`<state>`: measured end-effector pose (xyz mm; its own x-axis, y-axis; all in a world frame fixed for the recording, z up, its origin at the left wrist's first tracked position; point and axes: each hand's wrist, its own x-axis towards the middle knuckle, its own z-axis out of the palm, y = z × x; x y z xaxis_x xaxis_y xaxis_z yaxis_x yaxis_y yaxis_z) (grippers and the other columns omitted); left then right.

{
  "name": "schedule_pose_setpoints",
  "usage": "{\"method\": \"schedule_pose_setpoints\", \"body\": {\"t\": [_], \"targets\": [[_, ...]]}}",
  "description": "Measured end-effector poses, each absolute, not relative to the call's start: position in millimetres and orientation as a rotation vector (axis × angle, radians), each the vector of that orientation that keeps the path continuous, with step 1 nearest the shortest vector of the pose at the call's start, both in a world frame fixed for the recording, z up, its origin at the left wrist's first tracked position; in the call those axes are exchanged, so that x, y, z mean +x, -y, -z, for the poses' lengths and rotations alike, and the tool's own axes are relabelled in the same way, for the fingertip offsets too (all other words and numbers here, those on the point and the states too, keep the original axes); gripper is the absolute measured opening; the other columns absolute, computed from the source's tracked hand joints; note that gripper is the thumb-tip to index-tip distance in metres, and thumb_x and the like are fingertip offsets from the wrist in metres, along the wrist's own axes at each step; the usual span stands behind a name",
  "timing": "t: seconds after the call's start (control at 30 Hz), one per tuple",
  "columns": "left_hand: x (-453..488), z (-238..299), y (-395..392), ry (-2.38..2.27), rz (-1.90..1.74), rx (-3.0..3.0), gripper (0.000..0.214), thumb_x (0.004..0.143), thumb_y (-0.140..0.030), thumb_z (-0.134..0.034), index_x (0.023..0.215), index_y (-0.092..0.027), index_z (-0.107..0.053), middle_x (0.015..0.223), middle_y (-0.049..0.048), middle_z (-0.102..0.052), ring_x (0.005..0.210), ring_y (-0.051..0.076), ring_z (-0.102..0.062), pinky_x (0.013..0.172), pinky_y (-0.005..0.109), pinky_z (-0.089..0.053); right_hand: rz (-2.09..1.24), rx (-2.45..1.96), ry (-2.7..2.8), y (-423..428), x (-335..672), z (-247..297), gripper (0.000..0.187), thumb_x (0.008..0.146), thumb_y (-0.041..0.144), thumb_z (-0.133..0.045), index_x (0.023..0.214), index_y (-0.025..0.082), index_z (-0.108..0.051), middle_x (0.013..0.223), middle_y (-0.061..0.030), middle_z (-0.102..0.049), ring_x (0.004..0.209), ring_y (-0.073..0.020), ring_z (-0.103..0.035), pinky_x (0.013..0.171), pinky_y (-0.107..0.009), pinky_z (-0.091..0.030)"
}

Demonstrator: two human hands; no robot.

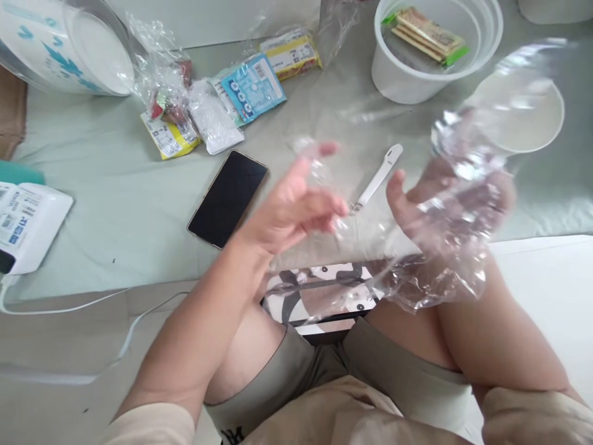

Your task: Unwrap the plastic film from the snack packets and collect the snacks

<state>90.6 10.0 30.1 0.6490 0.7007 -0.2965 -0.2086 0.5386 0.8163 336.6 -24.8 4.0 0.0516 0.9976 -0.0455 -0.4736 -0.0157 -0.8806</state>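
Observation:
My right hand (445, 204) is inside a thin clear plastic glove (467, 185), which hangs crumpled and loose around the palm and wrist; the thumb sticks up bare-looking at its left edge. My left hand (296, 204) pinches the glove's loose film near its fingertips, fingers pressed together. Both hands hover above my knees, over a white plastic fork (377, 176) lying on the grey-green table (115, 204). The right hand's fingers are blurred by the plastic.
A black phone (228, 198) lies left of my left hand. Sauce and seasoning packets (252, 86) sit at the back. A white cup (430, 49) holds flat packets, with a white lid (523, 111) to its right. A tilted bowl (69, 43) is far left.

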Motion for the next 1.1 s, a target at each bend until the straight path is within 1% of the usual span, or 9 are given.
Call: {"method": "schedule_pose_setpoints", "body": {"t": [0.1,0.23,0.37,0.47,0.57,0.73,0.83,0.97,1.1], "targets": [[79.8,-42.1,-27.2,-0.922,-0.942,0.787,0.059,0.088,-0.026,-0.077,0.139,-0.034,-0.049,0.068,-0.0111,-0.065,0.049,0.008,-0.053,0.051,0.020,-0.041,-1.370,-1.105,0.599,19.4,332.6,-11.5,0.040,0.082,0.056,-0.072,0.118,0.040,-0.068,0.079,0.0056,-0.064,0.051,-0.0123,-0.046,0.095,-0.047,-0.062],[70.4,-48.7,-39.6,-0.999,-1.212,0.699,0.019,0.097,-0.022,-0.071,0.104,-0.028,-0.055,0.060,-0.0123,-0.053,0.048,0.005,-0.038,0.047,0.019,-0.029,-1.449,-1.182,0.726,16.6,328.3,-4.5,0.076,0.077,0.073,-0.067,0.144,0.043,-0.050,0.095,0.0013,-0.072,0.071,-0.0188,-0.067,0.076,-0.044,-0.060],[64.0,-47.9,-39.5,-1.084,-1.235,0.754,0.017,0.099,-0.023,-0.070,0.096,-0.027,-0.054,0.061,-0.0120,-0.054,0.043,0.005,-0.025,0.044,0.026,-0.015,-1.445,-1.188,0.844,17.0,318.9,5.4,0.092,0.066,0.052,-0.083,0.148,0.044,-0.043,0.065,0.0107,-0.054,0.059,-0.0166,-0.062,0.063,-0.036,-0.056],[54.2,-44.9,-41.0,-1.177,-1.164,0.841,0.016,0.100,-0.027,-0.068,0.107,-0.030,-0.054,0.058,-0.0130,-0.052,0.041,0.004,-0.021,0.048,0.028,-0.009,-1.299,-1.218,0.781,15.2,315.4,5.7,0.077,0.069,0.039,-0.081,0.139,0.044,-0.050,0.058,0.0134,-0.040,0.047,-0.0119,-0.047,0.060,-0.034,-0.053],[42.7,-41.8,-44.3,-1.254,-1.135,0.909,0.027,0.097,-0.031,-0.073,0.114,-0.031,-0.053,0.052,-0.0139,-0.048,0.042,0.004,-0.024,0.050,0.028,-0.008,-1.116,-1.207,0.714,13.0,316.8,2.8,0.057,0.070,0.038,-0.080,0.122,0.041,-0.058,0.063,0.0097,-0.044,0.051,-0.0129,-0.045,0.058,-0.034,-0.051],[30.1,-44.9,-40.4,-1.101,-0.965,0.963,0.059,0.088,-0.062,-0.075,0.127,-0.033,-0.043,0.074,-0.0061,-0.077,0.061,0.012,-0.066,0.057,0.024,-0.040,-1.027,-1.267,0.742,12.0,320.6,1.2,0.033,0.077,0.051,-0.080,0.098,0.035,-0.060,0.074,0.0029,-0.053,0.058,-0.0168,-0.052,0.064,-0.039,-0.056],[26.7,-47.8,-34.6,-1.038,-0.799,1.057,0.077,0.078,-0.046,-0.090,0.137,-0.034,-0.043,0.085,-0.0037,-0.081,0.068,0.016,-0.072,0.064,0.027,-0.048,-1.020,-1.270,0.757,10.3,321.0,1.0,0.042,0.072,0.057,-0.083,0.098,0.033,-0.061,0.087,0.0001,-0.059,0.061,-0.0158,-0.053,0.063,-0.039,-0.055],[26.4,-44.8,-32.9,-1.108,-1.032,1.086,0.033,0.078,-0.023,-0.086,0.102,-0.028,-0.064,0.076,-0.0080,-0.076,0.063,0.010,-0.062,0.061,0.026,-0.042,-1.088,-1.211,0.814,11.0,316.1,0.7,0.054,0.071,0.058,-0.080,0.116,0.038,-0.058,0.086,0.0016,-0.063,0.061,-0.0169,-0.054,0.061,-0.037,-0.050],[26.0,-39.1,-33.4,-1.174,-1.115,1.196,0.038,0.074,-0.019,-0.088,0.107,-0.029,-0.072,0.115,-0.0047,-0.077,0.094,0.017,-0.067,0.063,0.028,-0.038,-1.020,-1.238,1.036,14.4,314.0,4.3,0.058,0.071,0.038,-0.081,0.123,0.041,-0.055,0.076,0.0056,-0.058,0.064,-0.0170,-0.055,0.068,-0.037,-0.051]]}}
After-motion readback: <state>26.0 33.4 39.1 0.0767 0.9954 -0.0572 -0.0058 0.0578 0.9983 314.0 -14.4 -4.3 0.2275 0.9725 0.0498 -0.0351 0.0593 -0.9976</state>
